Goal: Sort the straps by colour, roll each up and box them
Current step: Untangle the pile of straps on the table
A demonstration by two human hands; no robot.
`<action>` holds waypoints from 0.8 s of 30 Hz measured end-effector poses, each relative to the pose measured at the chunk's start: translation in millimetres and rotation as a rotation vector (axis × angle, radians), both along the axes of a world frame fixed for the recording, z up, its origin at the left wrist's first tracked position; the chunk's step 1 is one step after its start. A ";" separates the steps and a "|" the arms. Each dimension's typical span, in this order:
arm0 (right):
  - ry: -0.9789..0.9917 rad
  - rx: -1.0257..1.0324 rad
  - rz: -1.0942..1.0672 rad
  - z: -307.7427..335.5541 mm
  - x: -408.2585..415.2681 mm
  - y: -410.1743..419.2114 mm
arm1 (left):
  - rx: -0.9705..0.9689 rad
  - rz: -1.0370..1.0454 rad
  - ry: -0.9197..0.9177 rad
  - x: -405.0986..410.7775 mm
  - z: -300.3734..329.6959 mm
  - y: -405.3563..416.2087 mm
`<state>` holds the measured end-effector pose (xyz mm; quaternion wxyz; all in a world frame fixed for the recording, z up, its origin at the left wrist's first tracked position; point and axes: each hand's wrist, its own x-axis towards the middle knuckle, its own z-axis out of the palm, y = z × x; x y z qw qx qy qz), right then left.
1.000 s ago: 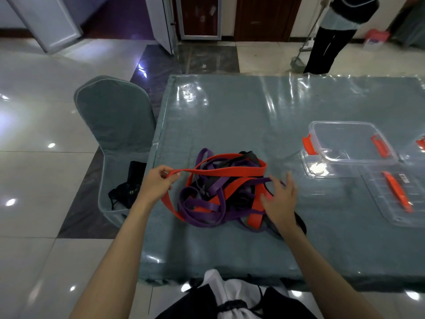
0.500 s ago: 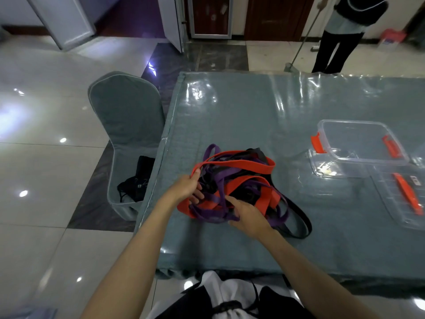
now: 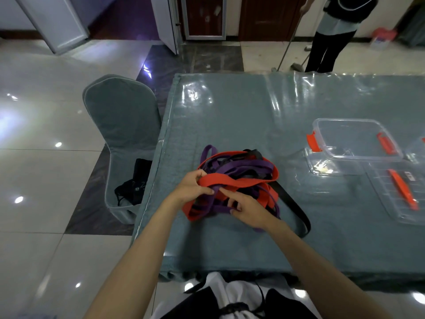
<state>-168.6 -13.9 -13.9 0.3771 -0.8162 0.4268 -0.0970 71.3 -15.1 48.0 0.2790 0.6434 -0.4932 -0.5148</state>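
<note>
Left hand (image 3: 192, 186) pinches the red strap (image 3: 232, 180) atop the tangled pile of straps (image 3: 239, 180) near the desk's (image 3: 230, 116) left edge; right hand (image 3: 249, 209) fingers a purple strap (image 3: 220, 208). Best tease red free slowly, pinning purple down. Clear box (image 3: 358, 143) waits far right.

A single wide-angle view from the person's head looks forward and down across the table (image 3: 230, 111), from its near edge toward the far edge. Both forearms reach in from below. The chair (image 3: 122, 125) at the table's left edge bends with lens distortion.
</note>
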 end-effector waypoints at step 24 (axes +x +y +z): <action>0.166 -0.056 -0.138 3.7 -87.3 -6.9 | 0.035 0.249 -0.314 16.6 7.6 -38.0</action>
